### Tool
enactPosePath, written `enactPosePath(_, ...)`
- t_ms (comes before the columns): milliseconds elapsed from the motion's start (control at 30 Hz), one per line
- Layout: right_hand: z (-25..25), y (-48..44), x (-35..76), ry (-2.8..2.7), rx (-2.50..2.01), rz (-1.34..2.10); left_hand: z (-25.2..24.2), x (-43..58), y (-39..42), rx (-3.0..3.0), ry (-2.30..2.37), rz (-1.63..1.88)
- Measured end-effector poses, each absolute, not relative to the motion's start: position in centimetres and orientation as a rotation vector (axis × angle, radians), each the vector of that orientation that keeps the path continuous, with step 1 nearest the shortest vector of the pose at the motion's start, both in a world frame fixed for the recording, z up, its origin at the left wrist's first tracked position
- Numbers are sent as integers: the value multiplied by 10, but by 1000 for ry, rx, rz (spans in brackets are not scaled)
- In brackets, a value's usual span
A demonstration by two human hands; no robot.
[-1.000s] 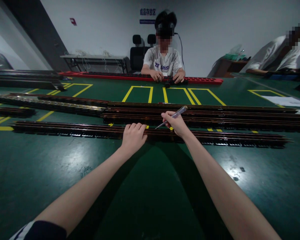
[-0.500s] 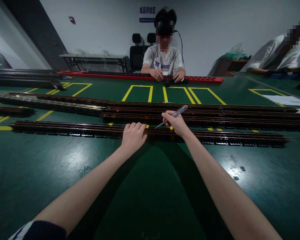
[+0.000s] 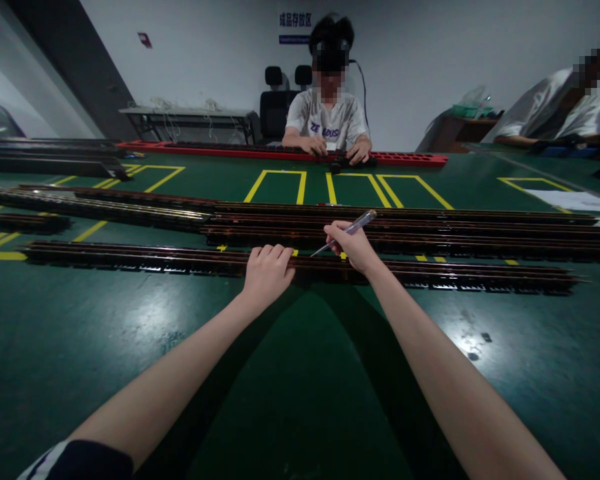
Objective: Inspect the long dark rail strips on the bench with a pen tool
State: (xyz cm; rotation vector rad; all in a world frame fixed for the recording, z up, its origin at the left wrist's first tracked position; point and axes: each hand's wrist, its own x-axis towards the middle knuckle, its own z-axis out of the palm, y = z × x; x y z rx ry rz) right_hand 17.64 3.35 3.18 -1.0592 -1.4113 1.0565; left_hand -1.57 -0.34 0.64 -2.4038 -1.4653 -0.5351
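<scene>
A long dark slotted strip [image 3: 460,277] with thin brownish rods along it lies across the table in front of me. My left hand [image 3: 267,270] is wrapped over its middle, fingers bent over the far side. Just to the right, my right hand [image 3: 349,245] is closed around a screwdriver [image 3: 361,221] with a clear handle. The handle slants up to the right, and the thin shaft points down left at the strip, beside my left hand. Whether the tip touches the strip I cannot tell.
Behind the strip lie more long dark strips [image 3: 480,230], with another bundle [image 3: 105,207] slanting off left. A short dark piece [image 3: 30,223] sits at left. Yellow tape outlines [image 3: 275,172] mark the green table [image 3: 300,400]. Across it, a person [image 3: 327,120] works by a red rail [image 3: 410,160].
My hands, the screwdriver and the strip stay in nearly the same place. The view has shifted very slightly. The hand of the person opposite has moved a little.
</scene>
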Motion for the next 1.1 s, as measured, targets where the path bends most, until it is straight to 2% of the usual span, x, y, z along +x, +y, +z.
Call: enactPosePath(1100, 30, 33, 178, -1425, -1012, 1069, 7, -15, -4, -2392, -1449, -533)
